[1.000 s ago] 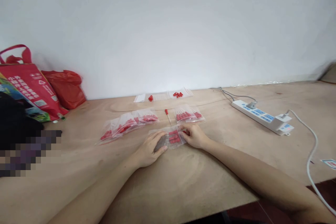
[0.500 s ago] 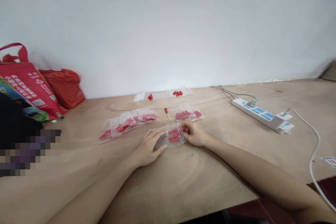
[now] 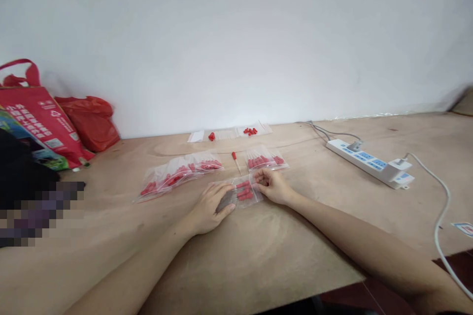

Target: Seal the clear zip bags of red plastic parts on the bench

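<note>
The wooden table runs along a white wall, with a red tote bag and a red plastic bag at its far left and a white power strip to the right. A row of filled clear bags lies left of centre, and another filled bag sits just beyond the hands. Between the hands lies a small clear zip bag holding red caps. The left hand rests flat and open on its left end, pinning it down; the right hand has its fingertips curled onto the bag's right edge. This looks like the sealing or flattening step; finishing it would call for steady pressure along the strip. A loose red-tipped piece lies nearby.
</note>
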